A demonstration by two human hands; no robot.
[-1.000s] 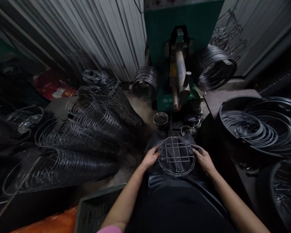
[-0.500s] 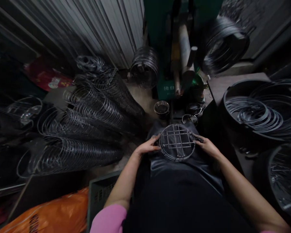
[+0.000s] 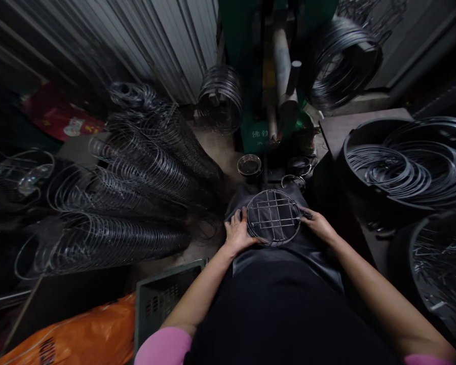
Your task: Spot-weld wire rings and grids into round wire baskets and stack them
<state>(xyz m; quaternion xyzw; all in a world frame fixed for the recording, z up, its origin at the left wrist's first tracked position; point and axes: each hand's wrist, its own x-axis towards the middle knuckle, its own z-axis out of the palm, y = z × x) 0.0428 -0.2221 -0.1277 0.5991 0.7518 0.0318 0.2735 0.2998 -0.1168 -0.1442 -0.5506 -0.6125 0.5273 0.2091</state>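
Observation:
Several round wire racks (image 3: 274, 219), apparently stacked, rest over my lap; each visible one is a metal ring crossed by straight wires. My left hand (image 3: 238, 234) is at their left edge, fingers spread along the rim and thumb against the near side, bracing them. On the right edge, my right hand (image 3: 318, 224) pinches the rim, its fingertips partly hidden. A dark apron (image 3: 247, 266) lies under the racks. Just beyond my knees is a green machine (image 3: 251, 133) with a thick metal arm (image 3: 283, 53).
Long rows of wire rings (image 3: 125, 243) stand at left. A black tub (image 3: 351, 175) of loose rings and another tub (image 3: 412, 258) of short wires are at right. Wire coils (image 3: 220, 101) flank the machine. A green crate (image 3: 171, 274) and an orange sack (image 3: 83, 329) are lower left.
My left hand has shifted along the rim toward the near side, and its fingers have spread. My right hand keeps its grip on the right edge. The camera view has turned slightly.

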